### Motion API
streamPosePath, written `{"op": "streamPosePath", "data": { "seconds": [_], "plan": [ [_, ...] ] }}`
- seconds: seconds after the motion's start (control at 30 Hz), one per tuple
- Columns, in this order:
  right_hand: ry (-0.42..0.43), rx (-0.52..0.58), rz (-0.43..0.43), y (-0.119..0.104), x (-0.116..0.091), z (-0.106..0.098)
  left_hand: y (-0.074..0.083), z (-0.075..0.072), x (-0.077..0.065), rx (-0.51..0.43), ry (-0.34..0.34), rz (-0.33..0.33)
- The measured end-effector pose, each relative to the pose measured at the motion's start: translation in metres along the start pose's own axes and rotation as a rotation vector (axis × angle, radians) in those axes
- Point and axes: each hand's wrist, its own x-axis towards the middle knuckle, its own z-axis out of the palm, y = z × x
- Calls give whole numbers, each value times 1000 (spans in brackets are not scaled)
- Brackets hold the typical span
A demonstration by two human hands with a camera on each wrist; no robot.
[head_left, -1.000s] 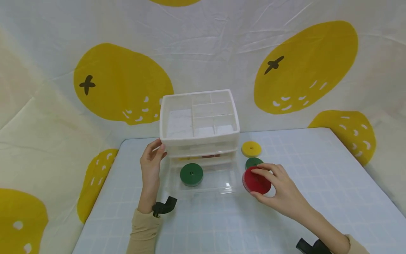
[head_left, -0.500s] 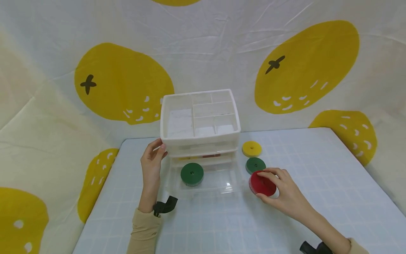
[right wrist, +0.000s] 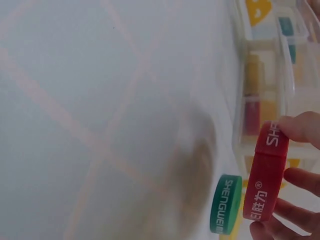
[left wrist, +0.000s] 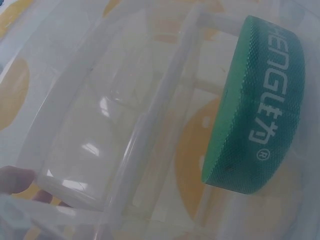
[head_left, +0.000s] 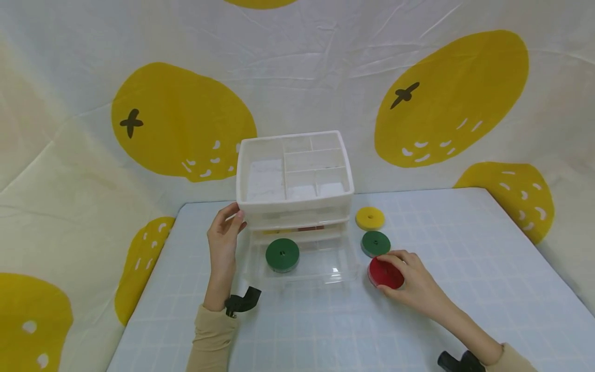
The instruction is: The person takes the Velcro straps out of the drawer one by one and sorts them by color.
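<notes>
My right hand (head_left: pixel 416 284) pinches a red tape roll (head_left: pixel 385 273) between thumb and fingers, low over the table; whether it touches the cloth I cannot tell. In the right wrist view white lettering shows round the red roll (right wrist: pixel 266 172). Just behind it sits a green tape roll (head_left: pixel 375 243), then a yellow tape roll (head_left: pixel 370 218). My left hand (head_left: pixel 224 237) holds the left front corner of a white drawer organizer (head_left: pixel 297 209). The organizer's clear bottom drawer (head_left: pixel 321 271) is pulled out with another green roll (head_left: pixel 282 254) in it, large in the left wrist view.
The organizer's top tray (head_left: pixel 265 181) is divided into several compartments. Yellow and red things show dimly in the drawer above the open one. A pale checked cloth (head_left: pixel 325 330) covers the table, and a fruit-print sheet (head_left: pixel 316 62) hangs behind.
My right hand has carried the red roll down and slightly right, away from the green roll it partly covered. The left hand stays at the organizer's corner.
</notes>
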Motion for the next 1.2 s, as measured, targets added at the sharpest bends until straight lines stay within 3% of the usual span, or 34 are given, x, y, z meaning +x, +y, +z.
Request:
{"op": "streamPosePath", "data": {
  "seconds": [0.53, 1.2],
  "plan": [
    [-67, -20, 23, 21, 7, 16, 0, -1, 0, 15, 4, -14],
    [-104, -57, 6, 25, 12, 22, 0, 0, -1, 14, -2, -2]
  ]
}}
